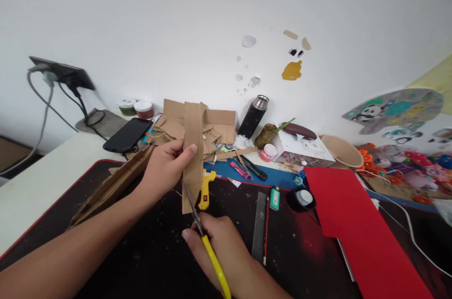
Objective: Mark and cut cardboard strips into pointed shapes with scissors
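Observation:
My left hand [171,162] pinches a long strip of cardboard [193,148] by its left edge and holds it upright over the dark mat. In my right hand [224,247] is a pair of yellow-handled scissors [214,261], gripped low in the frame. The scissors' blades meet the lower part of the strip; how deep they cut into it I cannot tell. Just behind the strip lies a yellow glue gun [206,190]. A folded length of cardboard [113,186] rests beyond my left forearm.
Cardboard scraps [219,132] pile against the wall. A black flask [253,115], a phone [129,134] and a white box [300,146] stand or lie behind. To the right are a metal ruler [259,223], a pencil [266,230], a green bottle [274,198] and a red sheet [363,223].

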Demonstrator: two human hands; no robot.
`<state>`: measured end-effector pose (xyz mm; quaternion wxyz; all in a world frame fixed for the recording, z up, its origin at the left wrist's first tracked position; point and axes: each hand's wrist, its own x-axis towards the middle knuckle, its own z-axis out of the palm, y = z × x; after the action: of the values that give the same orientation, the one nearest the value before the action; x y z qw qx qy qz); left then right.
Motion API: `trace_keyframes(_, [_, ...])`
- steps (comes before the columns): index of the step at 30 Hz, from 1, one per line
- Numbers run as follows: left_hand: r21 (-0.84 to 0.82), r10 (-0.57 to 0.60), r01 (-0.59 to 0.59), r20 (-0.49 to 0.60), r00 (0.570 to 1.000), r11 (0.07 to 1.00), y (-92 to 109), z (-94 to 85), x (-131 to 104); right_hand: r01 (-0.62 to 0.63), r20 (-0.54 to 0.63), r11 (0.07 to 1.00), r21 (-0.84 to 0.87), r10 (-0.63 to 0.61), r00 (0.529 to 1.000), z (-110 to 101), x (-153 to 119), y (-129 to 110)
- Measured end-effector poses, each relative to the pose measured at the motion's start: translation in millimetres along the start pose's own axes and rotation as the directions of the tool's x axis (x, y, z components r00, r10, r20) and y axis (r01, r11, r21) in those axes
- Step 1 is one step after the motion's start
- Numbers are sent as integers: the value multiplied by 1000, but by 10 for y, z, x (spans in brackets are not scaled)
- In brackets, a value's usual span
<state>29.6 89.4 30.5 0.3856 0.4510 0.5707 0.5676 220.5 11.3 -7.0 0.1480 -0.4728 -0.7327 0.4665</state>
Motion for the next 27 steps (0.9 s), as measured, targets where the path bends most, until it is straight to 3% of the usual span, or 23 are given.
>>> trace_keyframes(20, [67,50,-54,62,997,996,-11,-9,23,-53,-74,977,-209,38,997,153,45,70])
trace_keyframes(27, [79,56,-63,81,995,995,-41,-32,41,-71,-45,973,-220,62,997,167,47,54])
